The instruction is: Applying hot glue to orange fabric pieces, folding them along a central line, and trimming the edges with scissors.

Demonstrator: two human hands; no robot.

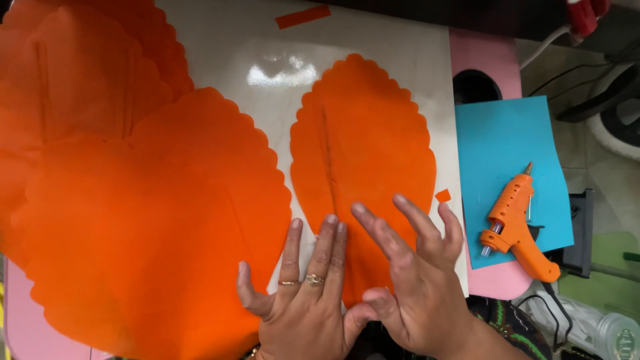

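Note:
An orange paper petal (373,140) with a scalloped edge and a centre crease lies flat on a white board (267,60). My left hand (303,293), wearing rings, presses flat on the petal's lower left part, fingers spread. Beside it my right hand (417,280) rests on the petal's lower right part, its fingers apart and slightly lifted. Neither hand grips anything.
Several larger orange scalloped petals (147,220) overlap at the left. On the right, an orange hot glue gun (517,227) lies on a blue sheet (507,147) over pink paper (483,50). A small orange scrap (443,195) and an orange strip (303,17) lie loose. Cables run at the far right.

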